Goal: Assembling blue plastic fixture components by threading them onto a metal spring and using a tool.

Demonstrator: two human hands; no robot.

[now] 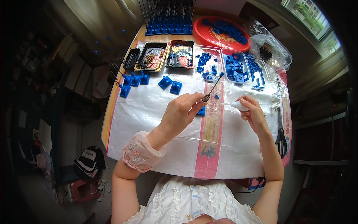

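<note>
My left hand (179, 110) is closed, pinching a dark coil spring (206, 98) between thumb and fingertips. A thin dark rod (215, 86) rises from the spring, tilted to the right, with a blue tip at its top. In the curled fingers of my right hand (253, 114) is a small white rounded object (240, 106); a thin pale line runs from it toward the spring, and its exact kind is unclear. Partly hidden below my left fingertips lies a blue plastic base (201, 111). A small blue piece (217, 96) rests between the hands.
Several blue bases (175, 87) lie left. Behind stand black trays (180, 66) and clear trays (228, 79) of small parts, rows of spring-topped blue pieces (169, 30), and a red basin (201, 35). Black-handled scissors (282, 143) lie at the right edge beside a plastic bag (278, 52).
</note>
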